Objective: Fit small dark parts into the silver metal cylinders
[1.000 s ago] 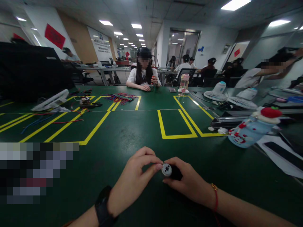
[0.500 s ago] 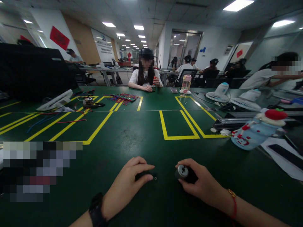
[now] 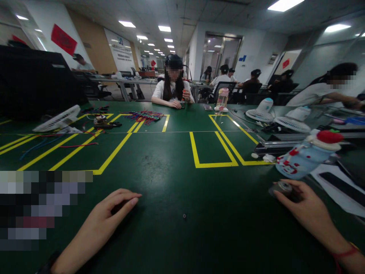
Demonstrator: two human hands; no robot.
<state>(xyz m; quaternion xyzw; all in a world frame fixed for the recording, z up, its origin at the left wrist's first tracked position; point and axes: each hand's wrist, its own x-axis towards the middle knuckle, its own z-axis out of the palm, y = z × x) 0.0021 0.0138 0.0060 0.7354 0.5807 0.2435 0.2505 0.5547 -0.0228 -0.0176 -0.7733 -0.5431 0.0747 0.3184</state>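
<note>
A tiny dark ring (image 3: 184, 216) is lying on the matte green table (image 3: 171, 167) between the hands. The left hand (image 3: 107, 217) is resting curled, grip unclear. The right hand (image 3: 306, 207) is clasping a cylindrical metal-capped motor (image 3: 281, 187), its axis pointing up-left, just before a glossy bottle (image 3: 306, 156).

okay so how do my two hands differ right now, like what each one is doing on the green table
The right hand grips a small silver-capped cylindrical motor at its fingertips; the left hand shows nothing clearly held, though something dark may sit under its fingers. The right hand sits far out beside the light blue strawberry-topped bottle; the left hand lies closer to the tiny dark ring. Both rest low on the dark green table mat.
</note>
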